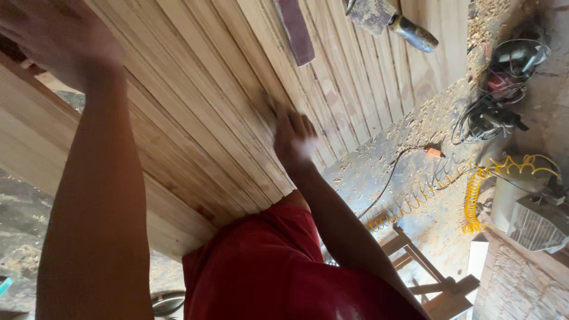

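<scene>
Right hand (294, 137) is pressed flat-ish on the pale slatted pine panel (195, 112), fingers curled together over something small; blurred, so I can't tell what it grips, likely a sanding scrap. Left hand (56, 41) rests on the panel's near-left edge, too close and blurred to tell whether the fingers are spread or closed.

Progress, judged from the surface: slats are all joined, tongue-and-groove style, tight seams, no gaps visible. Wood around the right hand looks smooth and even; far end shows reddish patches and faint marks, so that stretch probably remains to be worked. No finish coat seen, raw matte grain throughout.

Materials: panel is light softwood, straight grain, a few knots, long narrow boards with ridged joints. A dark maroon strip of abrasive belt (294, 29) lies on the boards, flat and flexible. A dark-handled tool (409, 29) lies beyond it. Floor (415, 118) is concrete thick with shavings; yellow coiled air hose (474, 189), springy plastic, lies there.
</scene>
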